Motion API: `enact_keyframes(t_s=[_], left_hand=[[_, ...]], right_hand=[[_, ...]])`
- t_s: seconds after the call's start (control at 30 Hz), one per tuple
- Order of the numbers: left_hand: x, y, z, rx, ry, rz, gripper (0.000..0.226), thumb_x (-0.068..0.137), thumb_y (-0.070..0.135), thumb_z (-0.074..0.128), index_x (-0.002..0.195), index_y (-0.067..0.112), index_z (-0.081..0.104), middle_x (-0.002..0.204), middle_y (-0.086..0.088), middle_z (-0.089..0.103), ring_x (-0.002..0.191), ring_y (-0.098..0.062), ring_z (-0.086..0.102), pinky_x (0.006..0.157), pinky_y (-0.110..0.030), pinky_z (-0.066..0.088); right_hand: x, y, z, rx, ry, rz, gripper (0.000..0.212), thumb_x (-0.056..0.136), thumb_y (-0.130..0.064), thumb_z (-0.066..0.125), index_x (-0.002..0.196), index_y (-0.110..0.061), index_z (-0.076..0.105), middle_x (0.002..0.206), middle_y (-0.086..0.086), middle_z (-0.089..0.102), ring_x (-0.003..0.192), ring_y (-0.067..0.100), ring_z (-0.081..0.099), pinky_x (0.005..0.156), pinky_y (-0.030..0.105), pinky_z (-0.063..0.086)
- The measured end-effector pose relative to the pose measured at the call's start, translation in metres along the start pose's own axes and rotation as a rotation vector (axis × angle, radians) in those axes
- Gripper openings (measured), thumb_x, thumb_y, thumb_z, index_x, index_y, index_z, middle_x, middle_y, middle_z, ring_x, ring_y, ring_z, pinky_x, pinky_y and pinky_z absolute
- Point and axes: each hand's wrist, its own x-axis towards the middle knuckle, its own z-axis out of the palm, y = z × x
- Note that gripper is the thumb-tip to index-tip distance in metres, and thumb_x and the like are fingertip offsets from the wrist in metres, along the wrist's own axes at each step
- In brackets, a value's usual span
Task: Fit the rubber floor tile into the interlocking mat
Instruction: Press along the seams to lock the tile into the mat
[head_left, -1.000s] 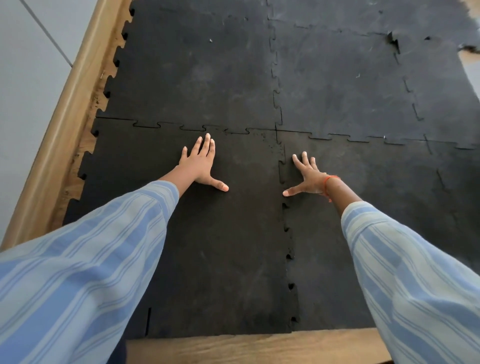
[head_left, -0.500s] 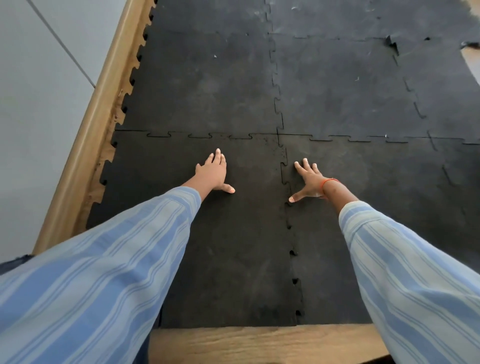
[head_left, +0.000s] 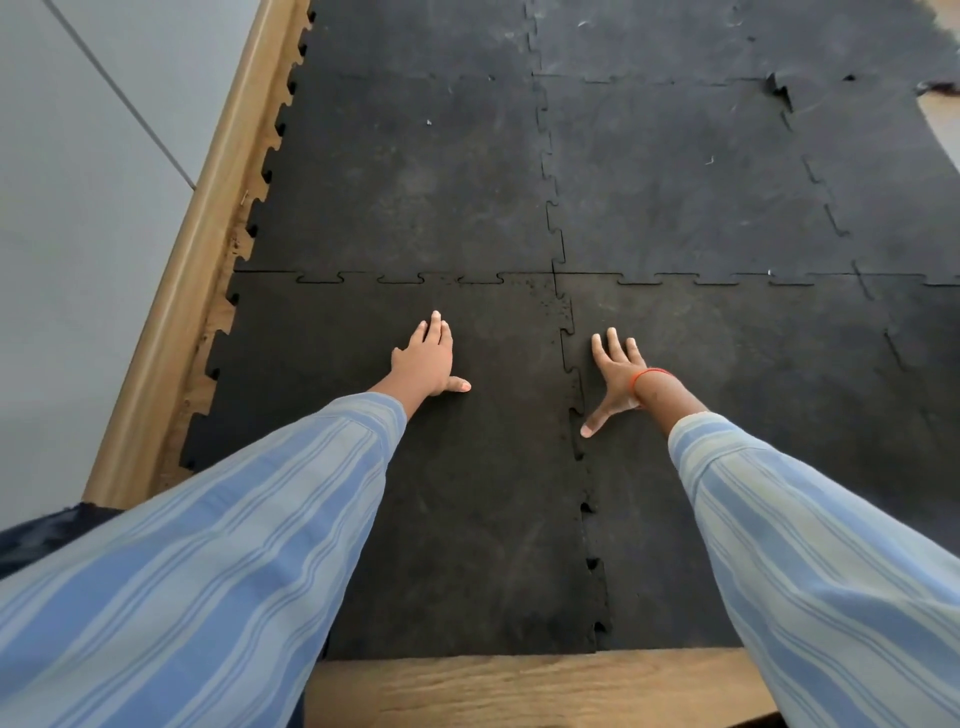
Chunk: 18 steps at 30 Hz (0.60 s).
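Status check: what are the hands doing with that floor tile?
Left hand flat on near-left tile. Right hand flat on neighbouring tile. Seam between them shows gaps near front. Nothing in the way.

I saw a wooden floor (head_left: 519, 691) carrying the black interlocking mat (head_left: 675, 182), the near-left rubber tile (head_left: 467, 519) lying flat in it.

I can read no text, label or number anywhere on the black rubber mat (head_left: 415, 197); faint scuffs perhaps.

We see pale grey tiled wall (head_left: 78, 218) at left, rounded light wooden skirting (head_left: 192, 291) along it, wood-grain floor (head_left: 519, 691) nearest us
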Motion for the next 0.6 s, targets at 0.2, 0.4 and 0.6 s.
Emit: enact_keyframes(t_s=[0.2, 0.4, 0.6], left_hand=[[0.000, -0.001, 0.003, -0.026, 0.002, -0.017, 0.103, 0.090, 0.051, 0.059, 0.155, 0.010, -0.011, 0.162, -0.002, -0.021, 0.151, -0.024, -0.007, 0.117, -0.057, 0.018], [0.000, 0.005, 0.002, -0.005, 0.003, -0.032, 0.102, 0.090, 0.048, 0.061, 0.155, 0.007, -0.006, 0.163, -0.005, -0.017, 0.151, -0.028, -0.004, 0.117, -0.055, 0.021], [-0.002, 0.003, 0.004, -0.017, 0.002, -0.028, 0.100, 0.091, 0.048, 0.059, 0.155, 0.009, -0.007, 0.163, -0.004, -0.017, 0.151, -0.027, -0.005, 0.115, -0.055, 0.023]], right_hand=[[-0.017, -0.006, 0.009, 0.007, 0.009, 0.019, 0.154, 0.048, -0.045, 0.091, 0.147, -0.023, -0.025, 0.155, -0.004, -0.035, 0.144, 0.028, -0.027, 0.113, 0.066, 0.013], [-0.028, -0.001, 0.013, 0.005, 0.048, -0.005, 0.147, 0.052, -0.051, 0.087, 0.149, -0.026, -0.019, 0.156, -0.008, -0.031, 0.146, 0.024, -0.024, 0.108, 0.072, 0.015], [-0.044, 0.006, 0.024, 0.010, -0.046, -0.037, 0.149, 0.050, -0.061, 0.083, 0.148, -0.025, -0.024, 0.153, -0.005, -0.037, 0.143, 0.024, -0.032, 0.109, 0.071, 0.006]])
